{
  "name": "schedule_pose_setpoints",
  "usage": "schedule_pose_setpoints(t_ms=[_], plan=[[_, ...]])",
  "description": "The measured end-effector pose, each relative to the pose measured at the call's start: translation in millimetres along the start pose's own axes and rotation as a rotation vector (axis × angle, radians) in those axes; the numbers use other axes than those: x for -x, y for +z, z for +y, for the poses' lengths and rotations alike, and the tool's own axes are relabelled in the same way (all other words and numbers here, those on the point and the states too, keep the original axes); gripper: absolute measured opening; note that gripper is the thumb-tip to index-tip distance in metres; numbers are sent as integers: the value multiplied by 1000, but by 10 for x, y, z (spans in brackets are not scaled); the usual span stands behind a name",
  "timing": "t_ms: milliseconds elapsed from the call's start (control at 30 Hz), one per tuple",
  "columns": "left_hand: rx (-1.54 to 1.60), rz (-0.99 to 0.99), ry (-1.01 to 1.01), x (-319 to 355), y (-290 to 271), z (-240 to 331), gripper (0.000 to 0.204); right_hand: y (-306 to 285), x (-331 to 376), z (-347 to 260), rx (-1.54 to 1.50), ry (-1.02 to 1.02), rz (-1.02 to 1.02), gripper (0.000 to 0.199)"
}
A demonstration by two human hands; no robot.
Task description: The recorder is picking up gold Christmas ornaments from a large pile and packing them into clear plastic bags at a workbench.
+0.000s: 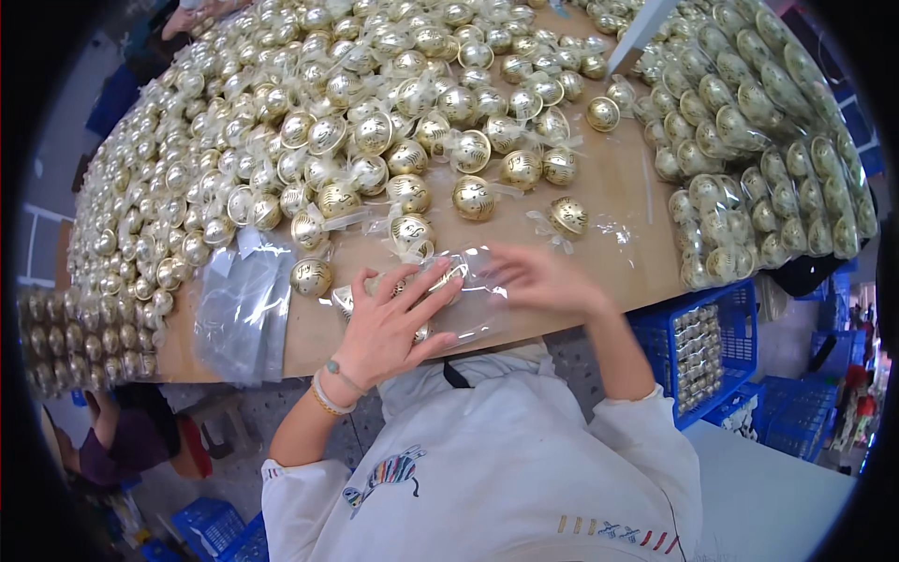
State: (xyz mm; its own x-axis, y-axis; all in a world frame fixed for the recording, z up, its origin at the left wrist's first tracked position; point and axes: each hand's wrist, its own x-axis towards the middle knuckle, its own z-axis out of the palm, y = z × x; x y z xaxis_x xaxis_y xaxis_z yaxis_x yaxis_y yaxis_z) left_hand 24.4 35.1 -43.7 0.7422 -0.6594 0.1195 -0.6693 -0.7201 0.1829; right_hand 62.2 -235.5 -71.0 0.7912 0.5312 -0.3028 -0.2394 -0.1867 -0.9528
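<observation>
At the table's near edge lies a clear plastic bag [478, 323] with several gold balls [454, 281] in or under it. My left hand [393, 323] rests over these balls, its fingers spread and stretched out, hiding part of them. Beside the bag's right end is my right hand [543, 279]; motion smears its fingers, so their hold on the plastic cannot be made out. Just beyond the hands sit loose gold balls with dark markings and pale ribbons, among them one ball [567, 216] near my right hand and another [311, 277] left of my left hand.
A large heap of gold balls [281, 112] covers the table's far and left side. Flat clear bags [245, 304] lie at left. Filled packs [721, 225] are stacked at right, above a blue crate [674, 347]. A white post [641, 37] rises at the back.
</observation>
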Motion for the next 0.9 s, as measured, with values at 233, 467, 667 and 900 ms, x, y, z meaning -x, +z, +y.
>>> schedule_pose_setpoints(t_ms=[233,467,667,900], plan=[[49,25,-11,-69,-19,22,66,-1605,-695,-885,906,431,636,54],[35,43,-15,-91,-10,21,65,-1992,-1066,-293,824,-204,721,72],[52,35,-33,-69,-30,26,64,-1919,-1153,-707,733,-337,910,50],[81,37,-8,-90,-21,44,64,-1646,-1845,-756,1715,89,411,54]])
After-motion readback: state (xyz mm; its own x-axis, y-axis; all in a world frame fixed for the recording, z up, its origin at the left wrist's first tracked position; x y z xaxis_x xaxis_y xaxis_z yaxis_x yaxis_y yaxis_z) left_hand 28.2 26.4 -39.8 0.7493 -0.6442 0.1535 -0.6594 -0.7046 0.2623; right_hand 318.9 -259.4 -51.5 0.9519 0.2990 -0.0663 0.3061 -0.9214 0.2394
